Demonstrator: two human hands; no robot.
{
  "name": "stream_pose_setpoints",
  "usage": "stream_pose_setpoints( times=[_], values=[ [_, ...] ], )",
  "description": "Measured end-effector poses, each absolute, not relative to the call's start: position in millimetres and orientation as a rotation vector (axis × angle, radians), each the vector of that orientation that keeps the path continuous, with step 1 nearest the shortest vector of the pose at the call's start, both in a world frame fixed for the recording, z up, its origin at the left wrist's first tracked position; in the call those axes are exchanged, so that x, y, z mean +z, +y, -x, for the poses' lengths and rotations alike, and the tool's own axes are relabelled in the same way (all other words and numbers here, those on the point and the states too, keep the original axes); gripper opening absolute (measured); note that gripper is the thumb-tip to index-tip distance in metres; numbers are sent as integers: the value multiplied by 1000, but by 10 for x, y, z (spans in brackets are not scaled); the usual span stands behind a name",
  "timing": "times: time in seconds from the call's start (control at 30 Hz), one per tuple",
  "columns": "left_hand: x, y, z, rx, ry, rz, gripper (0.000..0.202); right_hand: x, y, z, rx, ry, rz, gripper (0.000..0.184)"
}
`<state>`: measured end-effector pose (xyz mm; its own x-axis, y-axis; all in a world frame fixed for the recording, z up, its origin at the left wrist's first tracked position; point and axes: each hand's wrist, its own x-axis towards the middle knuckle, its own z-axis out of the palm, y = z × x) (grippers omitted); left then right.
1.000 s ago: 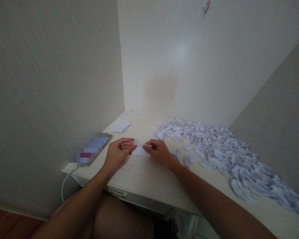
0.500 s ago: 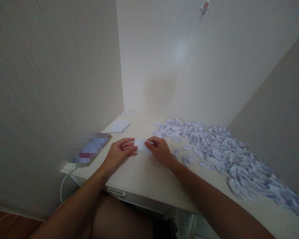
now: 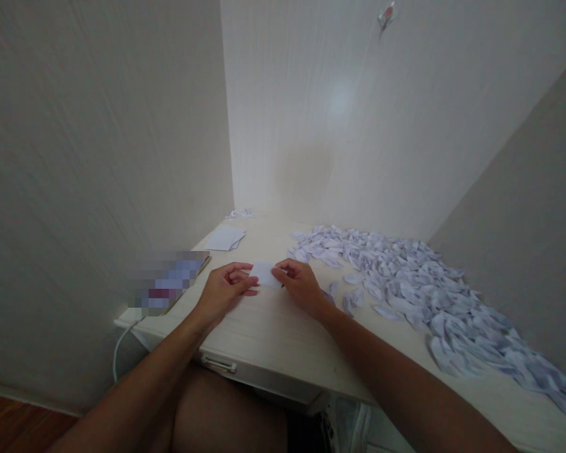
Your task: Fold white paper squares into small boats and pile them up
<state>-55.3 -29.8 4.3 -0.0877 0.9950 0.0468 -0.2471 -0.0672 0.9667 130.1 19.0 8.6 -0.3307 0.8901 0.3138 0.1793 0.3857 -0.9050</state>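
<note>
Between my hands is a small white piece of paper (image 3: 264,274), held just over the tabletop or resting on it; I cannot tell which. My left hand (image 3: 226,286) pinches its left edge, thumb in front and fingers curled behind. My right hand (image 3: 300,283) grips the right edge between thumb and fingers. To the right of my right hand lie a few folded paper pieces (image 3: 353,301), and beyond them spreads a large heap of similar folded white papers (image 3: 405,283).
The white table (image 3: 264,333) stands against walls and has a drawer handle (image 3: 219,363) at its front. A stack of flat white paper (image 3: 225,238) lies at the back left, near small white scraps (image 3: 243,214). A blurred device (image 3: 174,283) with a cable (image 3: 117,352) sits on the left edge.
The paper between my hands has turned slightly and shifted a little left, along with my right hand. Both hands keep hold of it.
</note>
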Motion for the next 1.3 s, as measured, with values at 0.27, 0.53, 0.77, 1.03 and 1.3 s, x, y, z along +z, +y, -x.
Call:
stream_pose_setpoints(
  times=[0.27,0.53,0.77,1.03,1.3],
  values=[
    [25,-305,558,1390,1078,-1035,52,113,155,-1301,950,-1792,989,20],
    [25,-305,542,1339,1091,-1109,62,101,131,-1294,1043,-1733,947,20],
    [-9,-284,530,1309,1076,-1183,72,99,121,-1276,1004,-1734,900,16],
    [-52,-257,502,1267,1146,-1324,74,96,80,-1256,1032,-1732,865,17],
    [-22,-261,493,1261,1177,-1310,86,113,30,-1208,1234,-1518,914,19]
  ],
)
